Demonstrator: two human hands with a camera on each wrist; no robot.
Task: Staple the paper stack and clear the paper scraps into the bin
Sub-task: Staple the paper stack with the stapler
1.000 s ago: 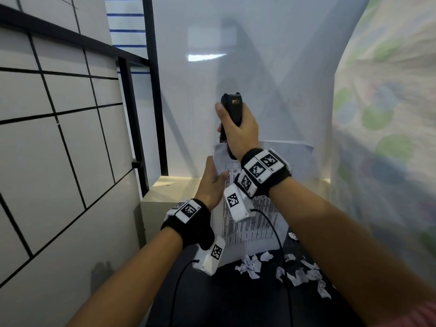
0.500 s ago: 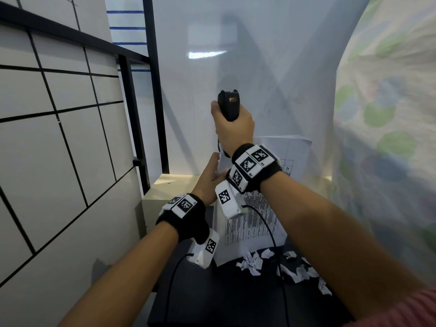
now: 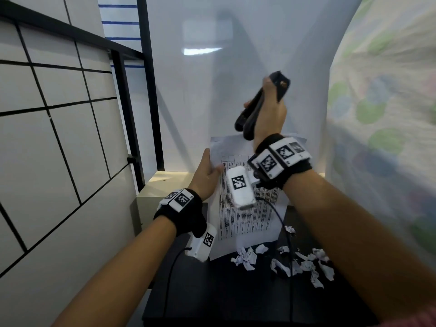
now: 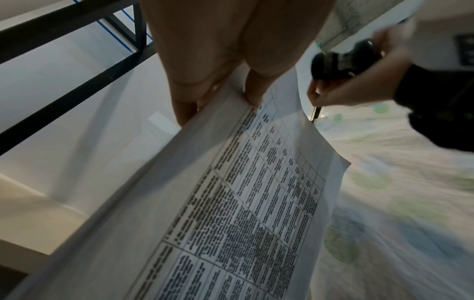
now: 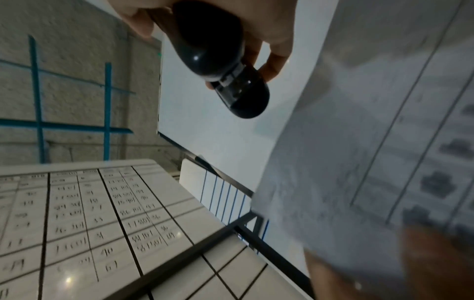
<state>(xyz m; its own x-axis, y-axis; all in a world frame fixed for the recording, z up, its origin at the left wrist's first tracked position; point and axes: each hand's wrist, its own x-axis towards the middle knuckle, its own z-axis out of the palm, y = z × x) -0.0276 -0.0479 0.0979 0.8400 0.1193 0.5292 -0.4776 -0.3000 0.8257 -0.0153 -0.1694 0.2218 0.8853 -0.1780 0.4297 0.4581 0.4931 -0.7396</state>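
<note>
My left hand (image 3: pixel 205 176) holds the printed paper stack (image 3: pixel 245 218) upright by its upper left edge; the left wrist view shows the thumb on the front of the stack (image 4: pixel 256 182) and fingers behind it. My right hand (image 3: pixel 267 114) grips a black stapler (image 3: pixel 253 109) above the stack's top edge, clear of the paper. The stapler (image 5: pixel 220 60) fills the top of the right wrist view, with the stack (image 5: pixel 372 162) at the right. Several crumpled paper scraps (image 3: pixel 283 260) lie on the black table (image 3: pixel 224 291) below the stack. No bin is in view.
A white gridded board (image 3: pixel 47 149) with a black frame stands at the left. A white panel (image 3: pixel 236 67) rises behind the table, above a pale ledge (image 3: pixel 169 180). A patterned cloth (image 3: pixel 389 138) hangs at the right. Wrist-camera cables (image 3: pixel 280 220) trail over the table.
My right hand has lifted the stapler off the stack's top left corner and swung it up and to the right, tilted. The left hand still holds the stack.
</note>
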